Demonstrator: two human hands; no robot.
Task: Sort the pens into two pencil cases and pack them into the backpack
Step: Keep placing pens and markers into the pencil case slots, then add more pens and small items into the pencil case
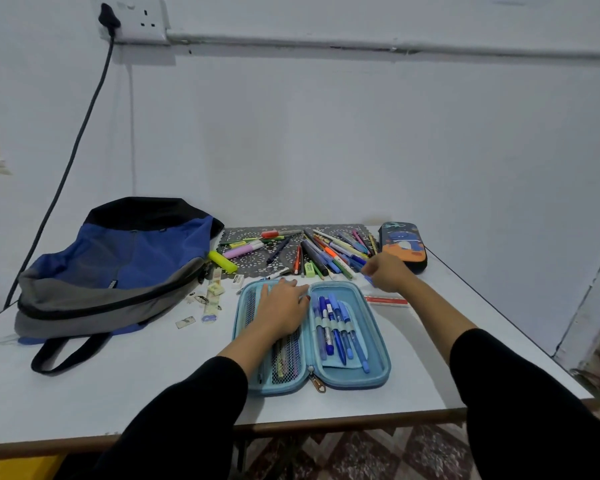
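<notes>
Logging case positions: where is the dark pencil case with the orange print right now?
Head view: the dark pencil case sits at the table's far right, beside the loose pen pile and just beyond the right hand.

1. Desk (84, 403): white top, brown front edge, set against a pale wall.
2. Mat (253, 261): dark and lacy, lying along the desk's far edge, near the middle.
3. Ruler (387, 301): red and white, flat on the desk, right of centre.
4. White eraser (238, 280): just off the mat's near left corner.
5. Yellowish eraser (216, 289): near the white one, on its left.
6. Socket (142, 19): on the wall above the desk's far left corner, holding a black plug (109, 15).
7. Cable (80, 133): hangs from the plug past the desk's left edge.
8. Pipe (361, 45): runs rightward along the wall from the socket.
9. Floor (343, 452): patterned tiles below the front edge.
</notes>
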